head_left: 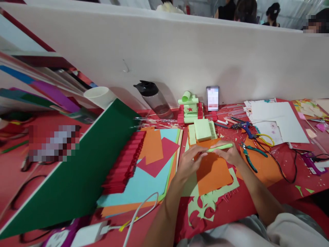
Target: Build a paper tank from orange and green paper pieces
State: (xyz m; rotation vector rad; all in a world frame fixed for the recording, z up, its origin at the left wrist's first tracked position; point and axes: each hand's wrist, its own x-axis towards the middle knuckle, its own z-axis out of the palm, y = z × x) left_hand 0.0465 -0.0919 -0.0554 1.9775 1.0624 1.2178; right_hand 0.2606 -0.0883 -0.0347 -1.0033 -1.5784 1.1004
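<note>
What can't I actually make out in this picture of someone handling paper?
Head view: the phone's screen, masked by pixel blocks.
Head view: both ends of the light-green paper piece, partly covered by the left hand and right hand.
Head view: the purple-and-white device at lower left, cut off by the bottom edge.
Head view: the people beyond, mostly hidden by the white partition.

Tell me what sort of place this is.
Probably a paper-craft workstation, judging by the stacked coloured sheets, the light-green cut-out scraps and the pliers at a red table.
</note>
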